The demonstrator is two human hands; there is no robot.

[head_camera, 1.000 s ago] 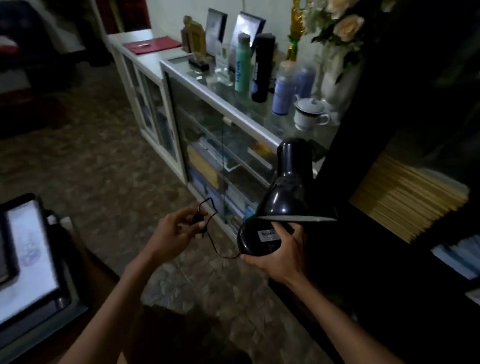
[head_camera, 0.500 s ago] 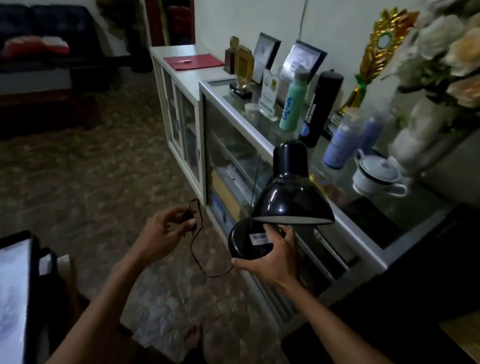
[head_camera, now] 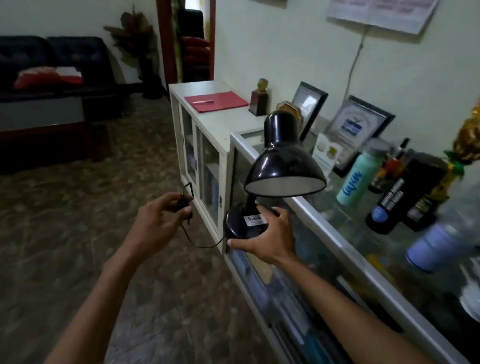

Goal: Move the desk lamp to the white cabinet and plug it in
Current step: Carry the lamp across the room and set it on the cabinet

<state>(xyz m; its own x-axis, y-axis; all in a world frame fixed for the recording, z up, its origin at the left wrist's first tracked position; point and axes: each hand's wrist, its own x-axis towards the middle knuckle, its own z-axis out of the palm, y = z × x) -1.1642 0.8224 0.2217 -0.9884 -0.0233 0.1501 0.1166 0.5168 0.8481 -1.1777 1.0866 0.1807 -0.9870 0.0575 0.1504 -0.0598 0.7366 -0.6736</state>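
We have walked on: the white cabinet (head_camera: 215,124) now lies just ahead. Our right hand (head_camera: 267,236) grips the desk lamp (head_camera: 282,162) base, left hand (head_camera: 157,223) fingers pinch its plug (head_camera: 182,204), both airborne.

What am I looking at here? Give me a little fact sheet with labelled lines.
carried: black metal desk lamp, upright, in the air
right hand: grips the lamp's round base
left hand: holds the lamp's thin black cord near the plug
goal: white cabinet with glass doors, ahead, against the wall
on its top: flat red folder
plugged in: not yet
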